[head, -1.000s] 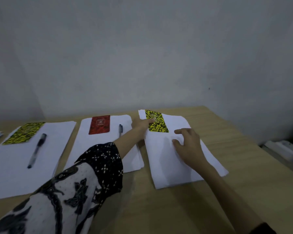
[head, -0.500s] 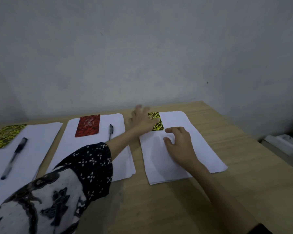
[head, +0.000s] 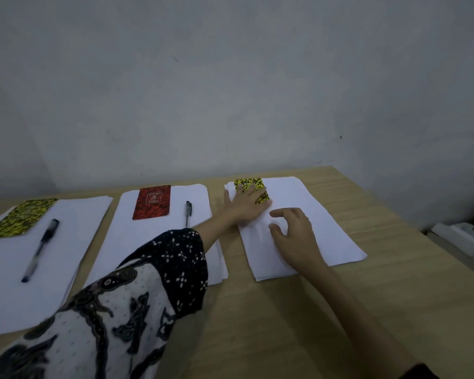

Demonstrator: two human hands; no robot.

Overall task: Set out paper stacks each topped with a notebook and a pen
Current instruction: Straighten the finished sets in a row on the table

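Paper stacks lie in a row on the wooden surface point(head: 340, 324), three of them, and the middle paper stack point(head: 153, 242) serves as landmark. Left of it, across a narrow strip of bare wood, lies the left paper stack point(head: 8, 283), the largest in view. Right of it, just beside its edge, lies the right paper stack point(head: 320, 225), turned slightly askew.

A patterned sleeve point(head: 115, 318) crosses the near right corner of the middle stack, and the forearm runs on to the right stack.

On the far left part of the middle stack rests the red notebook point(head: 152, 202); the short pen point(head: 188, 212) lies toward its far right edge. On the left stack sit a yellow-black notebook point(head: 19, 217) at the far left corner and a long dark pen point(head: 40, 250) beside it.

The left hand point(head: 245, 205) lies flat, fingers straight and spread, pressing the small yellow-black notebook point(head: 260, 191) at the right stack's far left corner. Its grip is open, holding nothing.

The right hand point(head: 294, 233) rests on the right stack's sheets with fingers loosely bent, fingertips touching paper, clasping nothing.
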